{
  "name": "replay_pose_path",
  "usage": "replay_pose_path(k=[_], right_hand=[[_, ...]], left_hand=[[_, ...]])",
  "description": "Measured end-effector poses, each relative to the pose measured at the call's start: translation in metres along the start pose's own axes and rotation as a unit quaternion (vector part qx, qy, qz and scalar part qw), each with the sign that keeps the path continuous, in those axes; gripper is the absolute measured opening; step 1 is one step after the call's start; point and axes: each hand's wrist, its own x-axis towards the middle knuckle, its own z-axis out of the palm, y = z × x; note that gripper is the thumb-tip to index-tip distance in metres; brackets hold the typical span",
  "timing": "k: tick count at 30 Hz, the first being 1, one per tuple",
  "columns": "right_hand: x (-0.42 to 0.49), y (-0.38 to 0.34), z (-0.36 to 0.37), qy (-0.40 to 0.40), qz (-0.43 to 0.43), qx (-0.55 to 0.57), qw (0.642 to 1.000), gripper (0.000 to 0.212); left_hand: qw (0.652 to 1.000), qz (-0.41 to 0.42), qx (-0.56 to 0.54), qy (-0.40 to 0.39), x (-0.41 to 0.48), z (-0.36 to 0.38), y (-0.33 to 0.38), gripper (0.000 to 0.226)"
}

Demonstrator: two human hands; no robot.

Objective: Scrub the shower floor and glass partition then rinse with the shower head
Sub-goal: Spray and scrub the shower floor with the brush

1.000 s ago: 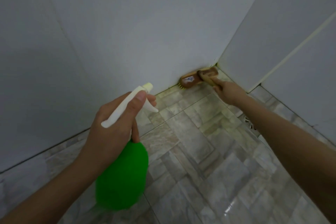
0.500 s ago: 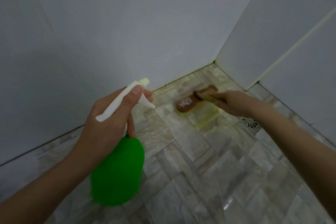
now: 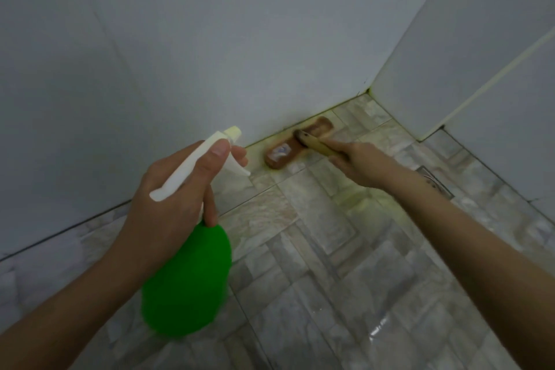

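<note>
My left hand [image 3: 168,204] grips a green spray bottle [image 3: 187,279] by its white trigger head, nozzle pointing toward the wall, index finger lying along the top. My right hand [image 3: 360,164] holds the handle of a brown wooden scrub brush [image 3: 297,144]. The brush head lies flat on the marbled tile shower floor [image 3: 315,249], right against the base of the back wall. A yellowish wet film covers the tiles around and below the brush.
White wall panels [image 3: 240,39] meet at a corner [image 3: 370,91] to the right of the brush. A metal floor drain [image 3: 435,182] sits by my right forearm. A pale vertical strip [image 3: 495,69] runs down the right-hand wall. The floor shines wet at lower right.
The brush slid from the corner out onto the open floor, then back against the base of the back wall, left of the corner. My left hand kept the bottle nearly still.
</note>
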Motion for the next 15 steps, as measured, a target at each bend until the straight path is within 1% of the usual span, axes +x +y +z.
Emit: replay_pose_path(k=[2,5,6,7,8,10,12,14,15], right_hand=[[0.007,-0.008,0.001,0.007,-0.016,0.01,1.0,0.045],[-0.01,0.004,-0.021,-0.071,0.006,-0.03,0.997,0.043],[-0.018,0.004,-0.022,-0.086,0.017,-0.044,0.995,0.042],[-0.023,0.0,-0.017,-0.078,0.021,-0.049,0.996,0.042],[-0.023,-0.007,-0.007,-0.054,0.017,-0.04,0.998,0.042],[-0.011,-0.023,0.02,0.014,0.013,0.011,1.0,0.044],[0.003,-0.035,0.039,0.07,0.032,0.052,0.996,0.047],[0.007,-0.05,0.048,0.092,0.047,0.066,0.992,0.049],[0.004,-0.063,0.053,0.094,0.036,0.072,0.992,0.049]], left_hand=[[1.0,-0.001,0.005,0.001,-0.003,-0.001,-0.003,0.042],[1.0,-0.003,0.013,0.008,-0.008,-0.007,0.0,0.043],[1.0,-0.004,0.013,0.013,-0.01,-0.012,0.001,0.042],[1.0,-0.003,0.01,0.016,-0.011,-0.014,0.003,0.04],[1.0,-0.003,0.003,0.02,-0.011,-0.016,0.004,0.038],[1.0,0.002,-0.007,0.027,-0.013,-0.019,0.006,0.034],[0.999,0.002,-0.004,0.031,-0.018,-0.023,0.007,0.033],[1.0,0.001,0.003,0.031,-0.023,-0.028,0.008,0.032],[1.0,0.0,0.005,0.03,-0.025,-0.03,0.009,0.03]])
